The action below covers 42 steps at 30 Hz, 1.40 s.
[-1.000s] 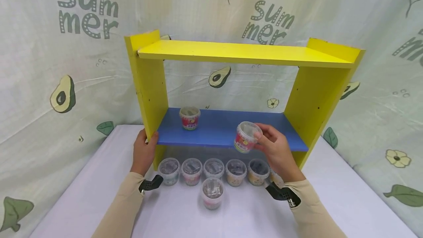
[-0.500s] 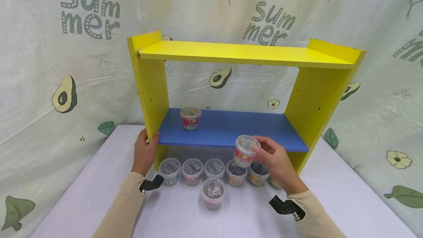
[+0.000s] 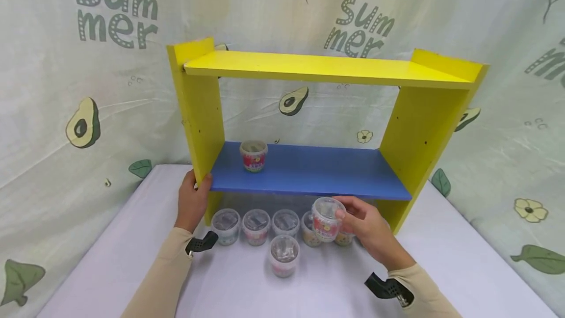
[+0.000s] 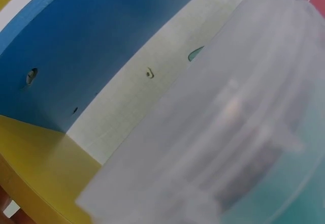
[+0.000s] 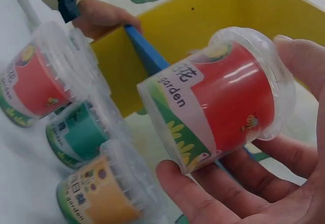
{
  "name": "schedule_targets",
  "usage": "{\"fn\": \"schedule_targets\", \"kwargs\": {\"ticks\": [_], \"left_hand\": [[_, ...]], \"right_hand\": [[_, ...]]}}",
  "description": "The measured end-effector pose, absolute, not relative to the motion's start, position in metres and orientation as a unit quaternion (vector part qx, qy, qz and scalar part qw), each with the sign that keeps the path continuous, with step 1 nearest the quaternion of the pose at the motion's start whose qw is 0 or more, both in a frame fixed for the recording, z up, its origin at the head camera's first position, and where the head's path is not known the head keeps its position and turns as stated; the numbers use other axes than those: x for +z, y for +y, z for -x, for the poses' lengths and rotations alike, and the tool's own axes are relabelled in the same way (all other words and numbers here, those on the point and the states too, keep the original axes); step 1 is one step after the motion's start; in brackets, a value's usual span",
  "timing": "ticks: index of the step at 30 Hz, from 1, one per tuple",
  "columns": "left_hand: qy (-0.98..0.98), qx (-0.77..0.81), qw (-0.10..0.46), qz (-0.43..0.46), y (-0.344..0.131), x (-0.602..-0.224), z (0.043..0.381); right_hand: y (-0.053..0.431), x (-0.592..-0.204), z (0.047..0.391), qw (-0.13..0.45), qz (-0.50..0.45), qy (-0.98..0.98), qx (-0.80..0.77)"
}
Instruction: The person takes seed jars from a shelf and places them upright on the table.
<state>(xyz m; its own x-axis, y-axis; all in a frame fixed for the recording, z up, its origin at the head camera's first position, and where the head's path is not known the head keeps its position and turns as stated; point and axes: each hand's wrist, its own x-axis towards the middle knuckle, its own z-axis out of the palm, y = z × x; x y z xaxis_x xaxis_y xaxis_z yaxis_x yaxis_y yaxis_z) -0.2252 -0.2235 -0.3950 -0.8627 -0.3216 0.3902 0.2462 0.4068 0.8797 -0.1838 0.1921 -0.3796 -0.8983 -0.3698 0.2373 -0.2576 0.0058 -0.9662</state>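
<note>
My right hand (image 3: 372, 232) holds a clear-lidded plastic tub (image 3: 325, 222) with a red label, just below the front edge of the blue shelf board (image 3: 322, 166). In the right wrist view the held tub (image 5: 223, 99) lies tilted, thumb at its lid and fingers under it. My left hand (image 3: 192, 205) grips the left side panel (image 3: 198, 117) of the yellow shelf unit, its thumb beside the blue board. A similar red-labelled tub (image 3: 253, 156) stands on the board's left part. Below, several lidded tubs (image 3: 256, 227) form a row on the table, partly hidden by my right hand.
One pink-tinted tub (image 3: 284, 255) stands in front of the row. A large, blurred tub lid (image 4: 213, 117) fills much of the left wrist view. The yellow top board (image 3: 326, 66) spans above the blue one, and a patterned cloth (image 3: 110, 77) hangs behind.
My right hand has come down and slightly toward me with the red-labelled tub, from over the blue board to in front of the row. My left hand stays on the side panel.
</note>
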Motion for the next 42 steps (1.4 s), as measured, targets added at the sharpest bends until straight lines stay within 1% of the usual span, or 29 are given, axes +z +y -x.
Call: {"fn": "schedule_targets", "kwargs": {"ticks": [12, 17, 25, 34, 42], "left_hand": [[-0.796, -0.545, 0.263, -0.018, -0.227, -0.397, 0.228], [-0.794, -0.546, 0.266, -0.021, -0.225, -0.396, 0.228], [-0.796, -0.543, 0.265, -0.03, -0.224, -0.396, 0.228], [-0.797, -0.546, 0.257, -0.024, -0.221, -0.399, 0.23], [-0.797, -0.542, 0.265, -0.036, -0.223, -0.395, 0.226]], "right_hand": [[0.19, -0.392, 0.176, 0.103, 0.227, 0.708, -0.661], [0.191, -0.398, 0.172, 0.113, 0.246, 0.705, -0.656], [0.189, -0.412, 0.165, 0.139, 0.246, 0.713, -0.642], [0.194, -0.419, 0.164, 0.149, 0.236, 0.734, -0.619], [0.191, -0.425, 0.166, 0.176, 0.257, 0.71, -0.632]]}}
